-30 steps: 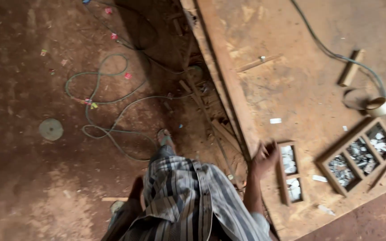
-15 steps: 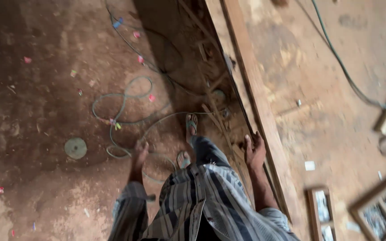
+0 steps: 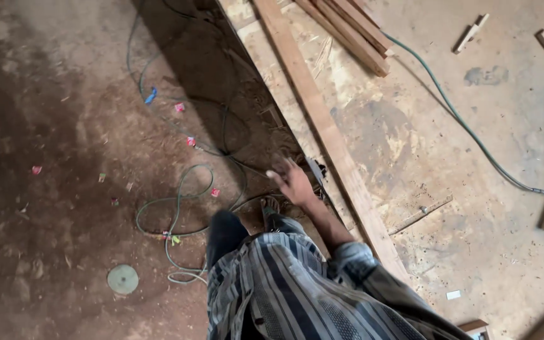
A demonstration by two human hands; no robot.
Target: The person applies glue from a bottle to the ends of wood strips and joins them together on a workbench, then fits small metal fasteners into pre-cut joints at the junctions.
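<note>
Reaching out beside the long wooden plank [image 3: 322,126], the right hand [image 3: 294,182] has its fingers spread loosely, gripping nothing. A dark tool [image 3: 317,171] lies just beside it against the plank. Green cable [image 3: 184,195] loops on the dirt floor to the plank's left.

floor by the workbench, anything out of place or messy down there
Yes. A green cable lies in loose tangled loops on the dirt floor, right beside the person's foot, with small pink scraps scattered around it. The right hand hangs above, holding nothing.
</note>
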